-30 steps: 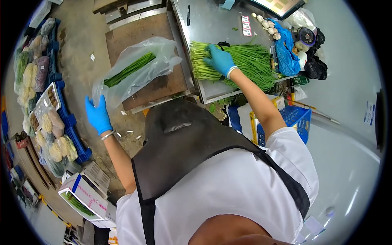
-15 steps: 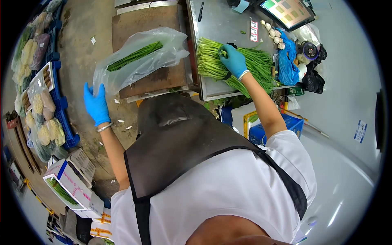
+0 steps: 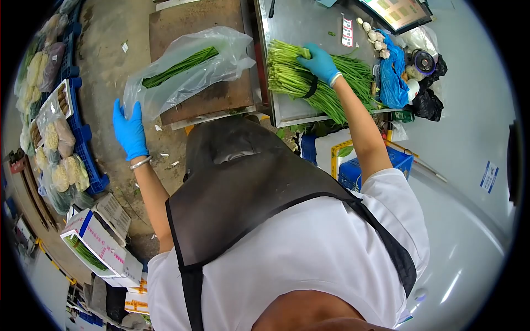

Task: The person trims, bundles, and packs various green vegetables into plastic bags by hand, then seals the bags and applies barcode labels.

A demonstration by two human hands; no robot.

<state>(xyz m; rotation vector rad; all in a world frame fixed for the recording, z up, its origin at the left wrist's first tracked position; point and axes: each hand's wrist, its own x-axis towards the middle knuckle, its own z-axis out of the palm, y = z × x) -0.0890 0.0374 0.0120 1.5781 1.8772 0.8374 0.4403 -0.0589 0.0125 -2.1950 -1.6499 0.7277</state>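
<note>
My left hand [image 3: 131, 129], in a blue glove, has its thumb and fingers apart at the lower left edge of a clear plastic bag [image 3: 187, 95]. Inside the bag lies a small bunch of green stems [image 3: 181, 67], over a brown board [image 3: 229, 102]. On the metal table, my right hand [image 3: 320, 63], gloved too, rests on the upper part of a large bundle of green stems [image 3: 287, 83]. Its fingertips are closed around pale stem ends at the bundle's upper edge. A black band [image 3: 313, 87] wraps the bundle below that hand.
Garlic bulbs [image 3: 377, 39], a blue plastic bag [image 3: 392, 74], a label strip [image 3: 346, 32] and a screen [image 3: 396, 14] are at the table's right side. Blue crates [image 3: 83, 140] with bagged vegetables stand far left. A blue basket [image 3: 350, 174] sits below the table.
The view has shifted. My right hand has moved up along the large bundle, uncovering more of the black band. My left hand keeps its spread pose beside the bag.
</note>
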